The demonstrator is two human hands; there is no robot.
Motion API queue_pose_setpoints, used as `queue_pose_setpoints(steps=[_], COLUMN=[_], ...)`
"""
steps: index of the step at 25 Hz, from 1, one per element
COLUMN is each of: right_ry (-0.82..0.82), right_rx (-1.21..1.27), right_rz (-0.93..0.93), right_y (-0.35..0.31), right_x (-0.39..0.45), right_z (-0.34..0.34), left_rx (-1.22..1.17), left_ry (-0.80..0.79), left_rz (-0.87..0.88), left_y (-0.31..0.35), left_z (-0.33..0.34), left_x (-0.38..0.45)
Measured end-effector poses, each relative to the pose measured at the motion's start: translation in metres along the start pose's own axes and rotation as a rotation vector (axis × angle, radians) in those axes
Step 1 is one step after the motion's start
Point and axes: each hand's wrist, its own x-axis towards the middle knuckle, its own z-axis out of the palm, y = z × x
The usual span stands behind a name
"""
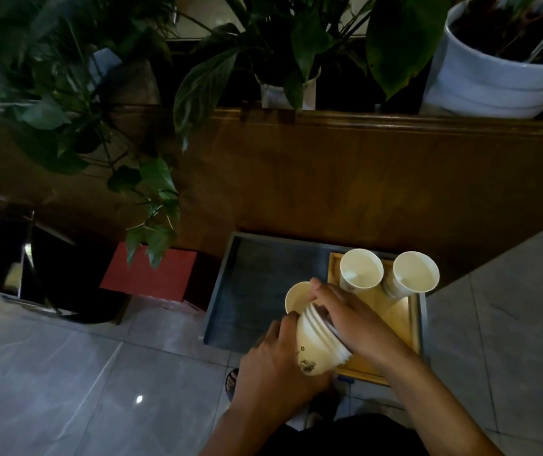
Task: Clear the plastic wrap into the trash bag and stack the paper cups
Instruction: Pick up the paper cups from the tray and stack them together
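Note:
Both my hands hold a nested stack of white paper cups, tilted with its open mouth pointing up and to the left. My left hand grips its base from the left. My right hand wraps over its upper rims from the right. Two more paper cups stand upright on a small wooden tray: one at the tray's back left, one at its back right. The wooden tray sits in the right part of a dark grey tray. A black trash bin with a bag stands at the far left. No plastic wrap shows.
A wooden partition runs across behind the trays, with potted plants on top, including a large white pot. Leaves hang down at the left. A red box lies between bin and grey tray. Grey floor tiles surround everything.

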Motion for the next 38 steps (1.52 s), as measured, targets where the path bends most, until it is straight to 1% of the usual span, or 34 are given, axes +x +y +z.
queue_pose_setpoints(steps=[2,4,6,8,11,14,16,22,27,31,32,36,38], right_ry=[-0.004,0.064,0.103,0.076,-0.006,0.001,0.005,-0.004,0.004,-0.125,-0.131,-0.115,-0.009], right_rx=[0.004,-0.023,0.007,0.065,0.13,0.14,0.187,0.226,0.267,0.212,0.189,0.018,-0.025], right_rz=[0.02,0.016,0.019,0.049,0.095,0.084,0.081,0.07,0.056,0.023,-0.002,-0.101,-0.111], right_y=[0.004,0.008,0.011,0.011,0.014,0.019,0.02,0.029,0.03,0.03,0.031,0.028,0.019], right_x=[-0.007,-0.012,-0.011,-0.013,-0.015,-0.01,-0.006,-0.002,-0.01,-0.02,-0.023,-0.027,-0.017], right_z=[0.007,0.015,0.017,0.012,0.002,-0.019,-0.035,-0.046,-0.046,-0.063,-0.066,-0.085,-0.11], left_rx=[0.031,0.087,0.147,0.164,0.028,-0.137,-0.152,-0.098,-0.08,-0.102,-0.122,-0.15,-0.117], left_ry=[-0.003,-0.006,0.009,0.0,-0.101,-0.277,-0.317,-0.326,-0.265,-0.196,-0.186,-0.194,-0.147], left_rz=[0.007,0.029,0.052,0.05,0.051,0.1,0.105,0.108,0.125,0.177,0.191,0.245,0.25], left_y=[0.004,0.008,0.01,0.013,0.017,0.01,0.003,0.0,-0.008,-0.008,-0.008,-0.008,-0.01], left_z=[0.0,0.001,0.001,0.001,-0.001,-0.008,-0.015,-0.014,-0.007,0.001,0.005,0.023,0.031], left_x=[0.002,0.002,0.004,0.006,0.005,0.002,0.001,0.002,0.003,0.002,0.001,0.008,0.018])
